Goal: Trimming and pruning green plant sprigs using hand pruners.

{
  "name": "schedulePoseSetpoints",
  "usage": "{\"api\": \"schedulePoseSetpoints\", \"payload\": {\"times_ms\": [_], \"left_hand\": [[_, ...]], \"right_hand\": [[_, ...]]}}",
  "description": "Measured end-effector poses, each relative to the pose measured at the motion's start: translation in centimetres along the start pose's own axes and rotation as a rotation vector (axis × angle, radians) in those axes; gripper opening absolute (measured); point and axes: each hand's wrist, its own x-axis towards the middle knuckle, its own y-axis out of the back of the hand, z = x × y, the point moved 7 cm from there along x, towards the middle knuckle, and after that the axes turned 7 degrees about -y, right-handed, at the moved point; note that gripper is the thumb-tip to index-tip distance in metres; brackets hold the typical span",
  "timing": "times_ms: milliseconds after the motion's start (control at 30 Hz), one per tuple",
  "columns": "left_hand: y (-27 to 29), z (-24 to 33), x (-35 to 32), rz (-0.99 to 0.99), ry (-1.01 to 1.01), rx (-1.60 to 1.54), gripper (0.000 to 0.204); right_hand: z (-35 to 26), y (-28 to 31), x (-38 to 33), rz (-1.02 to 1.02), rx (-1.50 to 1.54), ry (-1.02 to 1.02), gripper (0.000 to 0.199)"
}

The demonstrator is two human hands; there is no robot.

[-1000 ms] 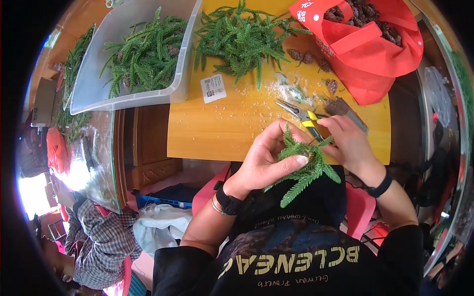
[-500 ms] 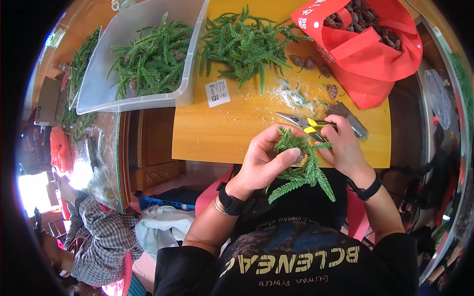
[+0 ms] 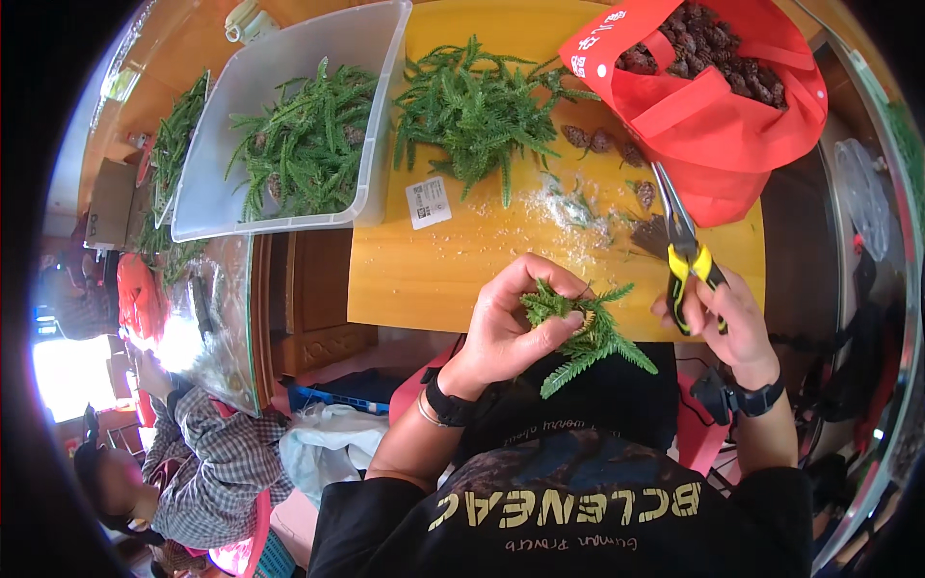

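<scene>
My left hand [image 3: 515, 332] is closed around a small green artificial pine sprig [image 3: 599, 339], its thumb pressing on the middle while the leafy tips fan out toward my lap. In my right hand [image 3: 737, 323] is a pair of long-nose pliers [image 3: 686, 260] with yellow-and-black handles. Their jaws point away from me, apart from the sprig, and my fingers wrap the handles. Both hands are over the near edge of the yellow table [image 3: 434, 289]. Beyond them, a bundle of thin dark wires [image 3: 652, 236] lies partly behind the pliers.
A clear plastic bin [image 3: 279, 226] with sprigs stands at the left, beside a loose pile of sprigs [image 3: 477, 120]. Several pine cones [image 3: 601, 142] lie near a red bag [image 3: 727, 159] full of cones. A white label [image 3: 428, 202] and white crumbs [image 3: 578, 212] are on the table. Another person [image 3: 217, 462] sits at the left.
My right hand has moved away from the sprig to the right, and the pliers have swung from pointing left to pointing away from me. My left hand still holds the sprig.
</scene>
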Motion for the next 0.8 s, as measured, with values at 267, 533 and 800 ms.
{"api": "schedulePoseSetpoints", "payload": {"times_ms": [267,533,800], "left_hand": [[0.8,1.5,1.1,0.080,-0.017,0.017,0.018],[0.3,2.5,2.1,0.056,-0.143,0.209,0.017],[-0.3,2.4,2.6,0.023,-0.099,0.199,0.016]], "right_hand": [[-5.7,-2.5,-1.0,0.099,-0.917,0.475,0.039],[-6.5,-2.2,-0.7,0.097,-1.026,0.595,0.031],[-6.6,-1.8,-0.8,0.110,-0.973,0.598,0.023]]}}
